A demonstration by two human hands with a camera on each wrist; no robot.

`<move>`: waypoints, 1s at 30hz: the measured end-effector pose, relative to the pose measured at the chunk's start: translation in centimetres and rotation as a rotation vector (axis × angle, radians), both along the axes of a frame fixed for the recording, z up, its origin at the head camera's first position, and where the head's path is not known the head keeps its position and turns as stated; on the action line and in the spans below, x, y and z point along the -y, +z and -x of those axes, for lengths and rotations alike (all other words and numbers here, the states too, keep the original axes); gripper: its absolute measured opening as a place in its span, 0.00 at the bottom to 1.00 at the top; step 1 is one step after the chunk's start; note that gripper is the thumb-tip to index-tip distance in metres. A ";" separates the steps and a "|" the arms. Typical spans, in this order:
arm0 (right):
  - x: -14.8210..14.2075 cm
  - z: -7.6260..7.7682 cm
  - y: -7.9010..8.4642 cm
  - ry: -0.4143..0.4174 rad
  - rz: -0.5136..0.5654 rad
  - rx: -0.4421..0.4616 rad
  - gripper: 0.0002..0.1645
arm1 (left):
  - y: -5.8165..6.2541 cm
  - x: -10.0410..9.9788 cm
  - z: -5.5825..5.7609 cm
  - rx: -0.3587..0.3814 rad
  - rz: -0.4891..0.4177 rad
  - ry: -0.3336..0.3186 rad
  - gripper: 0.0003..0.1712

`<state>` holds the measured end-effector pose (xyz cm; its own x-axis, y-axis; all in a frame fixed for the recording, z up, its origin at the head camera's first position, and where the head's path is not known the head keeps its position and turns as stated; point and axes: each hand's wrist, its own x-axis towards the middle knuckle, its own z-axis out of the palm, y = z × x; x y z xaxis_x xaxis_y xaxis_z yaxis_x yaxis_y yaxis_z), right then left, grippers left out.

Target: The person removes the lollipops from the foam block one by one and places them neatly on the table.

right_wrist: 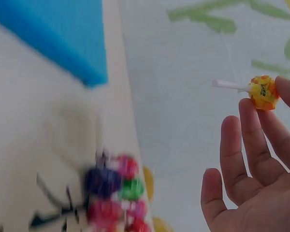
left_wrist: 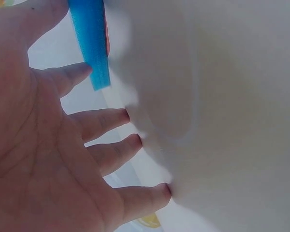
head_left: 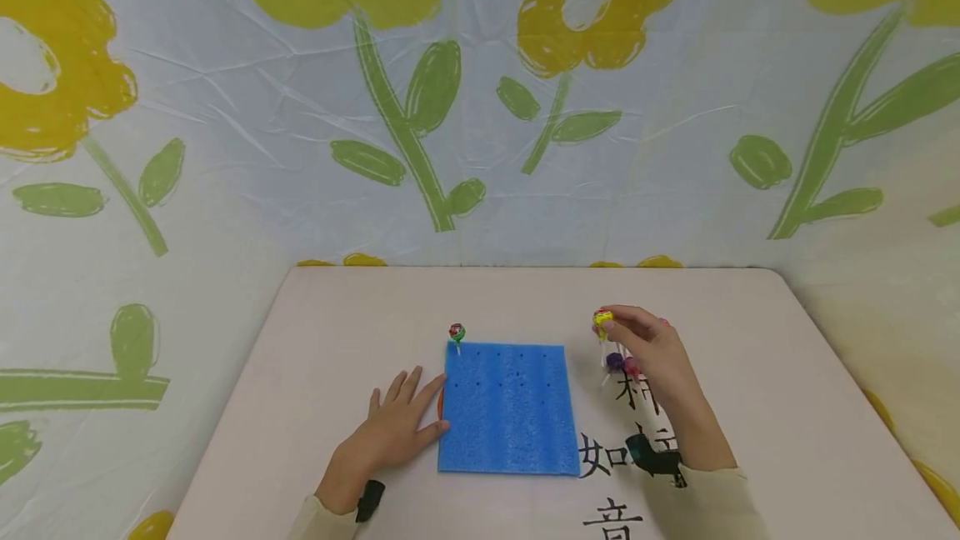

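Observation:
A blue foam board (head_left: pixel 510 423) with rows of small holes lies on the table. One lollipop with a red and green wrapper (head_left: pixel 457 331) stands upright at its far left corner. My left hand (head_left: pixel 393 432) lies spread at the board's left edge; in the left wrist view its thumb and a finger touch the foam (left_wrist: pixel 94 48), while other fingertips rest on the table. My right hand (head_left: pixel 656 352) pinches a yellow-wrapped lollipop (right_wrist: pixel 264 92) by its head, the white stick pointing away. Below that hand sit several lollipops, among them a purple one (head_left: pixel 615 362).
Several wrapped lollipops in pink, green and red (right_wrist: pixel 130 188) cluster on the table right of the board. Black printed characters (head_left: pixel 603 454) mark the tabletop. Behind the table hangs a flower-patterned cloth (head_left: pixel 660 190). Something orange-red (head_left: pixel 440 405) peeks out under the board's left edge.

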<state>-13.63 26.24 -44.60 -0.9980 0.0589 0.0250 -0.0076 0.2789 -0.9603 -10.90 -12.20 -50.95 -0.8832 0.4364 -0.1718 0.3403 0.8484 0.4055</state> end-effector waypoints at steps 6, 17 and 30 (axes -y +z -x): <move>-4.0 -1.1 -1.1 -0.077 -0.091 0.052 0.31 | -0.1 0.0 0.0 -0.013 0.009 -0.003 0.41; -8.1 -2.5 -3.7 -0.166 -0.208 0.253 0.39 | 0.1 -0.1 -0.1 -0.005 0.023 0.005 0.41; -9.4 -2.4 -5.5 -0.165 -0.294 0.327 0.37 | -0.1 -0.2 0.0 -0.003 0.020 0.004 0.41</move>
